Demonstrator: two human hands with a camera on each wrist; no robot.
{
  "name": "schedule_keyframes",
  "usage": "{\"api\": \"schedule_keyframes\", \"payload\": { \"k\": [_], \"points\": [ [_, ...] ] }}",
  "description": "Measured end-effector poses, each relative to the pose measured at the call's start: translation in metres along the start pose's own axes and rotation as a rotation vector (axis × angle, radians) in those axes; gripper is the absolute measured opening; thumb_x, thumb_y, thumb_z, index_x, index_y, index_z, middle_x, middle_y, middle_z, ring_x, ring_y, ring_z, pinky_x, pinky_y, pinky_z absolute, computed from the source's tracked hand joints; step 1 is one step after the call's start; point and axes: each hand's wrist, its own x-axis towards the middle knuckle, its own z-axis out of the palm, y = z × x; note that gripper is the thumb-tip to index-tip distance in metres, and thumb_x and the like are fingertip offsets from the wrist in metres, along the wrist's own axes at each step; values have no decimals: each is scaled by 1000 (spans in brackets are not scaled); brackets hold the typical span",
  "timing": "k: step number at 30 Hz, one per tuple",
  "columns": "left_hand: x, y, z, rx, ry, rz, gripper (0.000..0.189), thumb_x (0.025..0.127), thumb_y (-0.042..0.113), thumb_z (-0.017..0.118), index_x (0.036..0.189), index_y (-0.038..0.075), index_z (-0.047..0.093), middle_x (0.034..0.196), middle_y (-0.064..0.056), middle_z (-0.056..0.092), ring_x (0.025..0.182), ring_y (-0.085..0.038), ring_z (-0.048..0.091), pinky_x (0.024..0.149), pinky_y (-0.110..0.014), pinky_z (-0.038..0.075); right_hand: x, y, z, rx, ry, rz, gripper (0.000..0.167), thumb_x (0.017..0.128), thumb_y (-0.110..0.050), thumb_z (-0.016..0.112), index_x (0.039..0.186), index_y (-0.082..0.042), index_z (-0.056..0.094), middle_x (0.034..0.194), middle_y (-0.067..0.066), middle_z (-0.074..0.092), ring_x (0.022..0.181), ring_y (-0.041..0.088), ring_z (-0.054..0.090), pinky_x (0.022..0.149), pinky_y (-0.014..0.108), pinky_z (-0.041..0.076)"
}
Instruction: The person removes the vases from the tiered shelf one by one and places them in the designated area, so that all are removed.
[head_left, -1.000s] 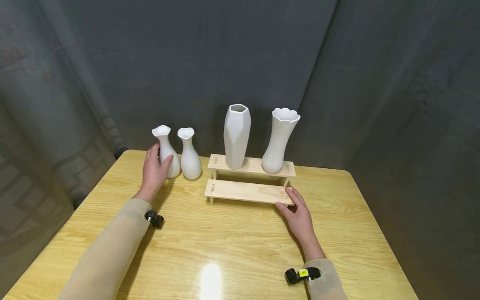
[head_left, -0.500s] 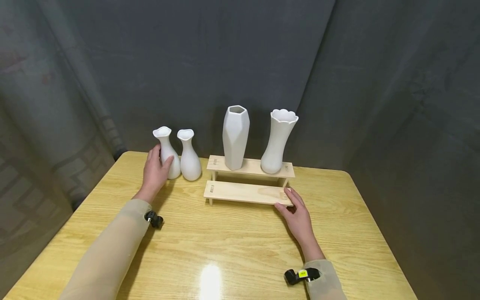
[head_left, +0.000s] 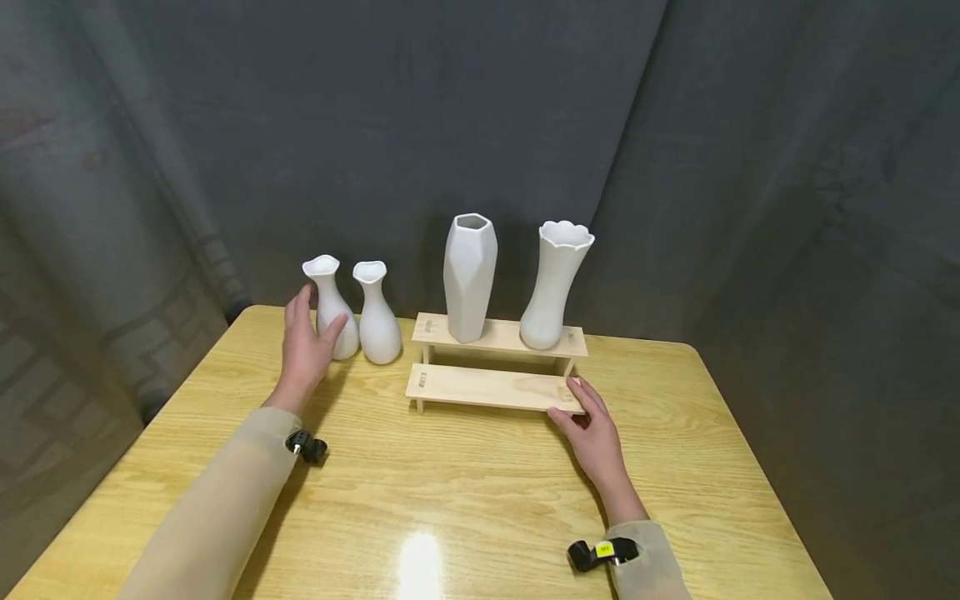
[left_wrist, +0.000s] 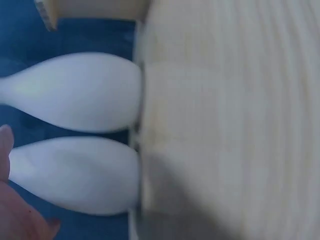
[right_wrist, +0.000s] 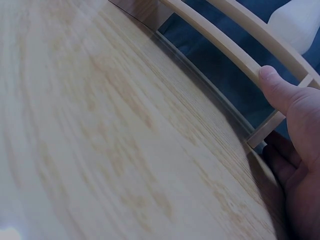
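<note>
My left hand [head_left: 306, 354] is beside the leftmost white vase [head_left: 341, 333], its fingers fairly straight along the left side and the thumb in front of the body. In the left wrist view the thumb [left_wrist: 5, 150] overlaps the narrow neck of that vase [left_wrist: 80, 175]. A matching wavy-rimmed vase [head_left: 380, 333] stands close on its right. My right hand [head_left: 596, 433] holds the right end of the lower shelf of a two-tier wooden stand [head_left: 487, 387]. In the right wrist view its thumb [right_wrist: 270, 75] lies on the shelf's front edge, with the fingers round the end.
On the stand's upper shelf are a tall faceted vase [head_left: 470, 279] at left and a scalloped-rim vase [head_left: 553, 287] at right. The wooden table [head_left: 450, 475] ends at the back against a dark grey curtain [head_left: 375, 125].
My left hand's fingers have straightened and drawn slightly left off the leftmost vase. The right hand keeps its hold on the stand. The head view has shifted a little.
</note>
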Motion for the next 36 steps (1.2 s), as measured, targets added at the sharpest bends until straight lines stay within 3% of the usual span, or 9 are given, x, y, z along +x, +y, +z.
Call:
{"api": "schedule_keyframes", "payload": {
  "k": [7,12,23,36],
  "points": [
    [-8,38,-6,-50,230,51,83,106,30,77,174,17,32,172,-16,29,159,-31,33,131,-47,28,0,-1,0,10,-13,9,76,104,-33,80,169,-14,46,180,13,27,160,37,37,124,51,41],
    [-15,74,-7,-130,294,126,83,102,24,83,171,14,38,170,-14,32,158,-25,34,130,-41,29,0,0,0,5,-13,15,76,104,-32,80,169,-14,46,180,13,26,160,36,37,125,51,41],
    [-28,126,7,-239,245,241,88,99,27,88,171,16,39,171,-11,33,159,-21,30,130,-44,27,0,-1,0,7,-6,12,75,104,-31,80,169,-13,47,180,14,27,159,38,39,124,52,42],
    [-38,164,31,-288,94,294,96,97,24,90,173,11,33,173,-15,30,161,-23,29,131,-48,26,0,0,1,-6,-1,-3,74,105,-29,80,169,-12,47,179,17,26,158,40,40,122,56,42]
  ]
}}
